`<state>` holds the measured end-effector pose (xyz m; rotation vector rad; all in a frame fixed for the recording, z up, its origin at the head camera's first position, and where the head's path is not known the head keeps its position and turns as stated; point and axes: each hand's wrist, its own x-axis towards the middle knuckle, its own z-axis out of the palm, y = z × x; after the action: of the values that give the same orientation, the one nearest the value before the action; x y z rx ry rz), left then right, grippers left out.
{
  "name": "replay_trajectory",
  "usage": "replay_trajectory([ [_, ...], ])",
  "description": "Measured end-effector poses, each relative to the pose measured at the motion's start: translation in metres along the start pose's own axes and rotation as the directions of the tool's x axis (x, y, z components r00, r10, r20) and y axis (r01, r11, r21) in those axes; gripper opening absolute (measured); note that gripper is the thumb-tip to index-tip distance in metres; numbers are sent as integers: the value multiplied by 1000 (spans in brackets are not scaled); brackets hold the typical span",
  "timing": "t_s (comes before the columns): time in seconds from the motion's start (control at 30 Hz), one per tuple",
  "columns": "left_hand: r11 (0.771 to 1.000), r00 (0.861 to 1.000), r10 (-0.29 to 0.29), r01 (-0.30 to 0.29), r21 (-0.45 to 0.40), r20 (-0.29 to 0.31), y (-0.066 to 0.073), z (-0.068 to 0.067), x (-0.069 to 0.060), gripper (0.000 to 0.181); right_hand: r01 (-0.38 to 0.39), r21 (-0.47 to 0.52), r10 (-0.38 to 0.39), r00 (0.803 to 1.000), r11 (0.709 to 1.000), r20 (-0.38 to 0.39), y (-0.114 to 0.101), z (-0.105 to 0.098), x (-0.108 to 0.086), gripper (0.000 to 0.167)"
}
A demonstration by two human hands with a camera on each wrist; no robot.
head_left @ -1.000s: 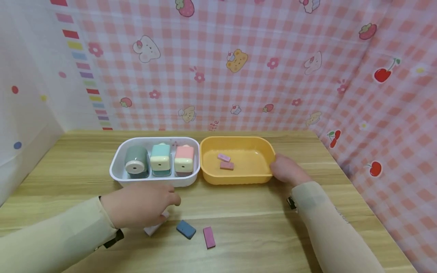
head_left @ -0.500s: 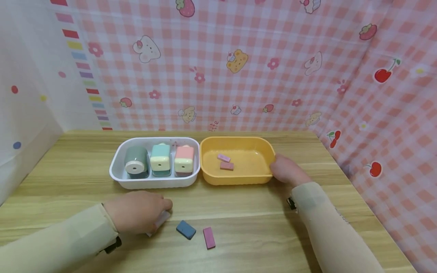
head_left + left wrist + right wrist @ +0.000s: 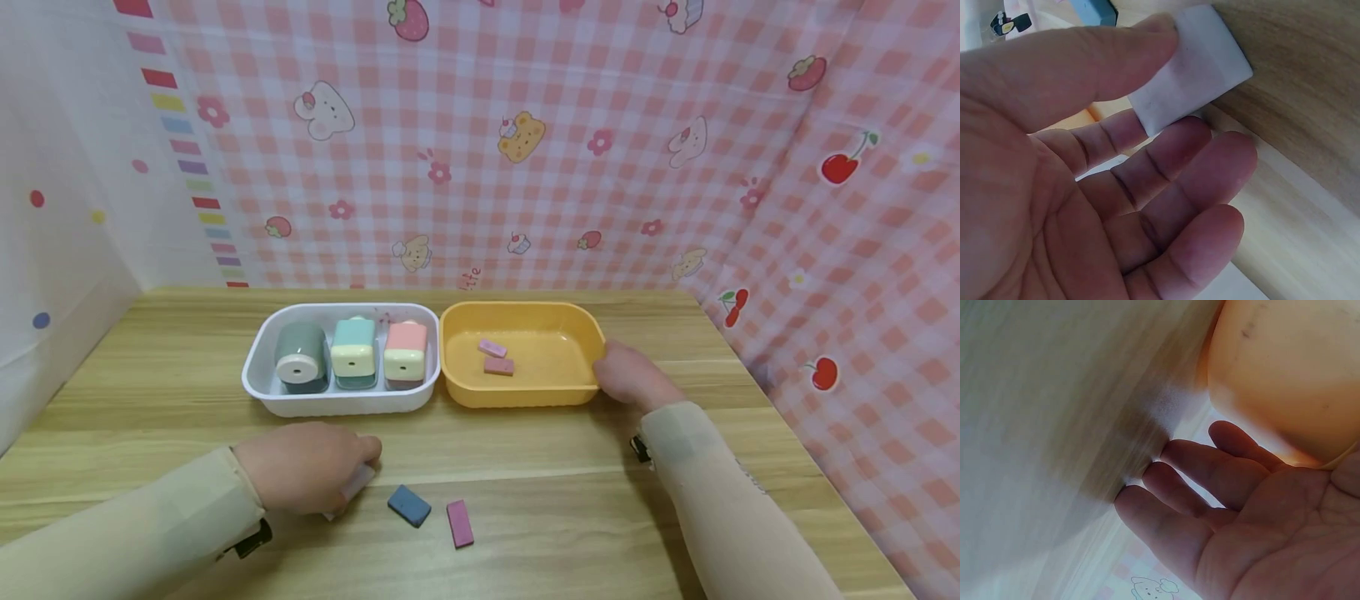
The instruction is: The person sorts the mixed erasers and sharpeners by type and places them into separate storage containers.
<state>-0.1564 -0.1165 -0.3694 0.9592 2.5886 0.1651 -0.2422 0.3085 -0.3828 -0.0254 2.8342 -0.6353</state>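
Left hand [image 3: 307, 467] pinching white eraser [image 3: 1200, 69], in front of white tray [image 3: 345, 406].
Left-wrist view bares the eraser, mostly covered from head; right-wrist view shows right hand [image 3: 1266, 515], fingers loosely extended, at yellow tray [image 3: 525, 397].

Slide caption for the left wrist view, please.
Left hand gripping a white eraser, with a blue eraser at the picture's top edge.

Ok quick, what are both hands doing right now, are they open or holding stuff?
Left hand: holding the white block between thumb and fingers.
Right hand: open, at the end of the yellow tray.
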Motion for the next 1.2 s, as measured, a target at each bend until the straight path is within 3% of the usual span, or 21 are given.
replay_trajectory([
  [0.17, 1000, 1000, -12, 12, 4, 18, 0, -1, 1, 29, 22, 9, -22, 1000, 1000, -3, 0, 0, -1, 41],
  [0.4, 999, 999, -35, 35, 6, 41, 2, -3, 2, 38, -18, 1, 18, 1000, 1000, 9, 0, 1, 1, 47],
  [1.2, 998, 995, -64, 65, -13, 72, 3, -6, 2, 40, -34, 21, 34, 999, 999, 0, 2, 3, 1, 50],
])
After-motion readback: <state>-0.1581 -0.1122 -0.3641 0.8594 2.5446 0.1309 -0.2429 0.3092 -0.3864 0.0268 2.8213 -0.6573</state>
